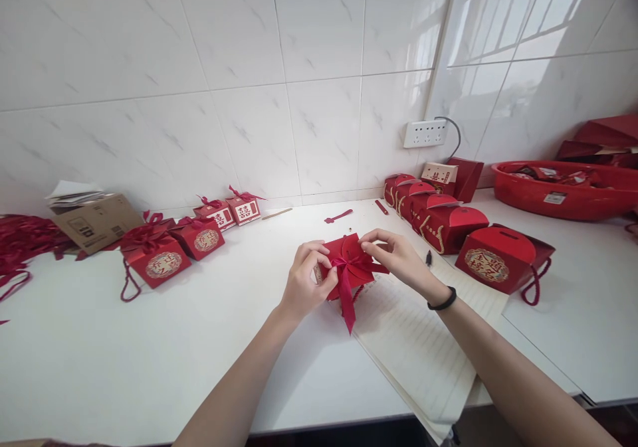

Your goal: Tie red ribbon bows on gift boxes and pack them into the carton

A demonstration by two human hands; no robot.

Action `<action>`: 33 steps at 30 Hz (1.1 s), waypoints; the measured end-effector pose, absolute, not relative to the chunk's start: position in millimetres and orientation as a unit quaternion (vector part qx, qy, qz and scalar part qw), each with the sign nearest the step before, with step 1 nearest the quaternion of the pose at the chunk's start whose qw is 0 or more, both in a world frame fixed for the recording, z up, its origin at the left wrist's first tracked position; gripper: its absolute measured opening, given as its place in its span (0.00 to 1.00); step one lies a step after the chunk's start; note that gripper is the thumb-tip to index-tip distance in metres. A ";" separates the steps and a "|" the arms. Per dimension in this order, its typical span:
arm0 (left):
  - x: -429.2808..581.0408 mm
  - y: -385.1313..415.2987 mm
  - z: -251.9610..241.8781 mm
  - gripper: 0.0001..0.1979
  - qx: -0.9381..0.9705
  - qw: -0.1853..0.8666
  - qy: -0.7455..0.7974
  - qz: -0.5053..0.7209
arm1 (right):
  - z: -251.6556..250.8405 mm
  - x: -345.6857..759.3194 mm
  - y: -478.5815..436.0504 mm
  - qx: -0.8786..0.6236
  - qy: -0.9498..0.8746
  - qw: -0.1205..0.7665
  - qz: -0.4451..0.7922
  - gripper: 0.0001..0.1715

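A small red gift box (349,242) with rounded top flaps sits on the white table in front of me. Across its top runs a dark pink satin ribbon (347,301) tied in a bow, one tail hanging down the near side. My left hand (308,277) is at the box's left, thumb and forefinger pinched on the bow's left part. At the upper right corner of the box, my right hand (399,254) has thumb and forefinger closed together; what lies between them is hidden. A twisted cord handle shows under the ribbon tail.
Lined paper (419,341) lies right of the box, with a black pen (428,258) beyond. Finished red boxes (162,261) stand left; a row of boxes (448,224) stands right, near a red basin (563,194). Ribbons (30,241) and a cardboard box (97,221) lie far left.
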State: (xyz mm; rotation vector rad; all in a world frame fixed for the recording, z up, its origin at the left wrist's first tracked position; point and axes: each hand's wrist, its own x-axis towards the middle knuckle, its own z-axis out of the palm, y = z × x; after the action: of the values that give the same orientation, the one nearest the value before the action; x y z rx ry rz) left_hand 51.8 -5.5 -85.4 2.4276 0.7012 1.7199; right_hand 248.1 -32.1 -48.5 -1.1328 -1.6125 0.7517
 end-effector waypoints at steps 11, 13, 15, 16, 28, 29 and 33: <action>51.7 -5.4 -84.6 0.07 0.794 0.043 0.231 0.560 | -52.7 257.9 -28.1 -0.503 -0.688 0.378 0.362 0.30; 51.3 -5.5 -84.5 0.07 0.794 0.045 0.231 0.560 | -50.7 255.6 -29.7 -0.485 -0.679 0.402 0.376 0.30; 50.8 -5.4 -84.3 0.07 0.794 0.046 0.232 0.559 | -48.3 253.6 -31.4 -0.471 -0.668 0.423 0.392 0.30; 50.5 -5.3 -84.1 0.07 0.795 0.047 0.233 0.559 | -47.3 252.9 -32.2 -0.465 -0.662 0.431 0.399 0.31; 49.0 -5.1 -83.9 0.09 0.792 0.042 0.235 0.562 | -53.7 245.5 -28.1 -0.448 -0.633 0.477 0.413 0.31; 48.5 -4.8 -84.9 0.09 0.792 0.041 0.234 0.562 | -54.6 245.6 -27.3 -0.444 -0.631 0.475 0.424 0.31; 47.4 -3.1 -89.7 0.11 0.766 0.094 0.267 0.577 | -56.6 245.7 -25.1 -0.440 -0.637 0.472 0.421 0.31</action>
State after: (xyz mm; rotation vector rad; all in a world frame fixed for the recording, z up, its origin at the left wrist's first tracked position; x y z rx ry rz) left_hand 47.4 -3.1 -89.7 2.2728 0.7923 1.7113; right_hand 245.7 -25.1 -56.6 -1.0784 -1.5606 1.0302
